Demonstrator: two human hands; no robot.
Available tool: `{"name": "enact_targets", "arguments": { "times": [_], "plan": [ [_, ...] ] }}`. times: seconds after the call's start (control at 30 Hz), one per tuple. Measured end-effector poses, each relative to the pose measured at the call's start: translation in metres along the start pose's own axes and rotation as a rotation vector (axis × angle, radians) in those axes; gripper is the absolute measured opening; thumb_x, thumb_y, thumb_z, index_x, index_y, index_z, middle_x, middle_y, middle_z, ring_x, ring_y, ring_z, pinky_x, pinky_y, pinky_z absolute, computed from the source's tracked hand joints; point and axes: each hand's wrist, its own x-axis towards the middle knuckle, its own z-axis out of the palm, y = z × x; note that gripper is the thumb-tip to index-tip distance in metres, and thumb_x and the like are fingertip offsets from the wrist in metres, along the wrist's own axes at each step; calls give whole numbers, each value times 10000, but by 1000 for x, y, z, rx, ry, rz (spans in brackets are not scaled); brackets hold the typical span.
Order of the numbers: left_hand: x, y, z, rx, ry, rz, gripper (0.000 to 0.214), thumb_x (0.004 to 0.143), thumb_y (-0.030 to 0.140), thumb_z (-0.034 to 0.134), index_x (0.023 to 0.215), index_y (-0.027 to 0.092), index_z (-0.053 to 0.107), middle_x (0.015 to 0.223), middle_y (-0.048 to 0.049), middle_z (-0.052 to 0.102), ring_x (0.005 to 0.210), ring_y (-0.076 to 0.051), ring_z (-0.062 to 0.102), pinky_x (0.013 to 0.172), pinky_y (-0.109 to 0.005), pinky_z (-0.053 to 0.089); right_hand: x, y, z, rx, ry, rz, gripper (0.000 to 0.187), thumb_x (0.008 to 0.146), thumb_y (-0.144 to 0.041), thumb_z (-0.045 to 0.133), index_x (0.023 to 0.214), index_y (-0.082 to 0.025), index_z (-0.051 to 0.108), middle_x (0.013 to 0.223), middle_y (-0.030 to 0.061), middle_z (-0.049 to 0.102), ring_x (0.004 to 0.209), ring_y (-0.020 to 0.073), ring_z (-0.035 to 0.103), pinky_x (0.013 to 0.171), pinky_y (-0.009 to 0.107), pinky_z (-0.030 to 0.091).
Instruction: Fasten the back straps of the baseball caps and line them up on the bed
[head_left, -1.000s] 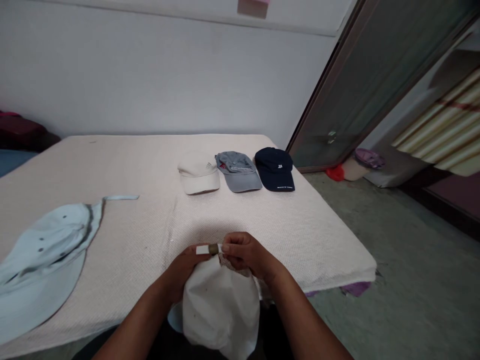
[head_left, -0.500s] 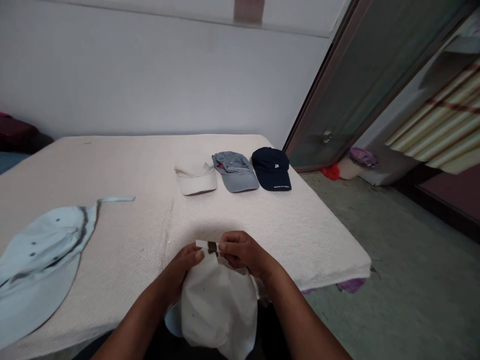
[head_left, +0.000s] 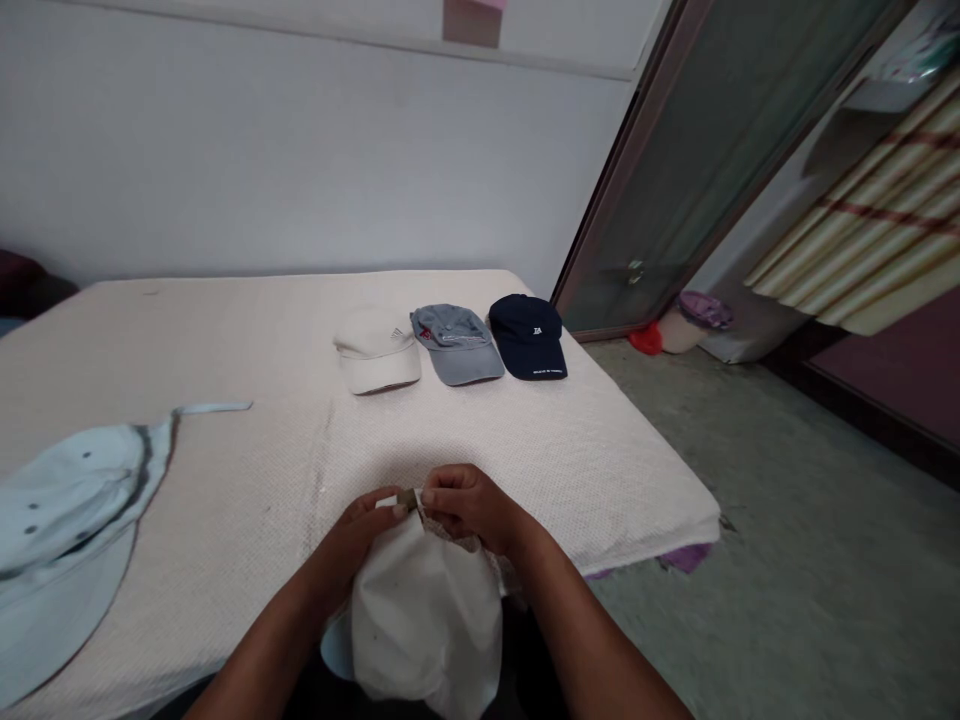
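1. pinching the strap [head_left: 407,497] of the white cap [head_left: 424,610] between the pressed-together fingertips of the left hand [head_left: 358,528] and the right hand [head_left: 466,505].
2. holding the white cap at the near edge of the mattress [head_left: 247,330].
3. working well apart from the cream cap [head_left: 375,350], grey cap [head_left: 456,345] and navy cap [head_left: 529,335].

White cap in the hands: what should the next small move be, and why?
Probably a short pull to slide the strap buckle along its strap. The left hand and right hand both pinch at it, fingertips nearly meeting, at the back of the white cap, whose crown hangs below them.
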Motion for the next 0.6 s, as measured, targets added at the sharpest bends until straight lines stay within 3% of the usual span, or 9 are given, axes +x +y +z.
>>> {"name": "enact_targets", "arguments": {
  "times": [0.17,0.3,0.5,0.6],
  "plan": [
    [-1,3,1,37,56,18,213,757,345,586,715,144,642,654,-40,637,590,-162,550,569,-254,423,1,1,0,-41,8,16,217,698,-313,630,603,-147,528,429,-75,408,361,34,298,336,169,200],
    [0,2,-1,7,16,-17,209,762,333,582,748,137,654,691,-62,662,623,-180,571,597,-273,446,0,2,0,-47,12,13,201,716,-305,612,617,-150,531,420,-79,396,354,33,289,336,169,194],
    [3,-3,-3,-63,56,-95,268,767,374,579,784,125,678,689,-95,679,631,-202,601,629,-302,470,-2,1,-2,-31,-20,-1,209,715,-297,622,608,-151,517,437,-77,407,361,31,290,342,172,187],
    [1,-1,-1,-81,7,-125,236,768,347,588,810,131,674,701,-89,678,629,-202,605,621,-309,473,-4,1,-4,-9,-40,-20,189,721,-272,617,613,-147,525,433,-77,403,364,32,288,346,174,185]
  ]
}}
